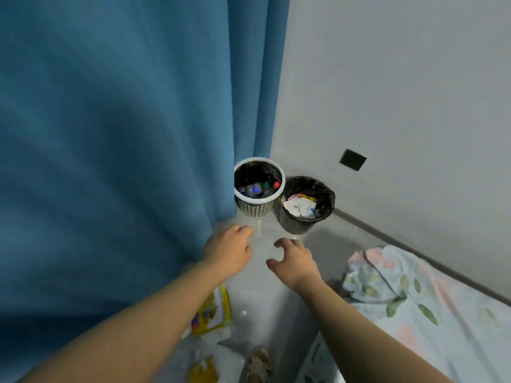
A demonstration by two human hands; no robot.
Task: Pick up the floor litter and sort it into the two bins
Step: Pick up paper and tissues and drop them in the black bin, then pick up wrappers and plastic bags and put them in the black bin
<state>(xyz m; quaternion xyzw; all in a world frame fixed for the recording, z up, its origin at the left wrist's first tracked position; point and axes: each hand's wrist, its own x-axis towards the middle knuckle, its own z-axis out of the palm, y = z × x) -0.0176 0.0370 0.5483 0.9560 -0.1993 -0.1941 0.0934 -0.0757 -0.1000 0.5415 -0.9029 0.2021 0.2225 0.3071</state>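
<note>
Left hand (231, 251) and right hand (297, 261) are hovering empty, fingers relaxed. Yellow wrapper (215, 312) is looking light, crinkly (likely slippery) — pinch an edge.

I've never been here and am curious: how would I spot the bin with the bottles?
Find the corner where the blue curtain meets the grey wall. Two bins stand there; the bottle bin is the one beside the curtain. It has a white rim and mesh side, while the black bin holds paper.
</note>
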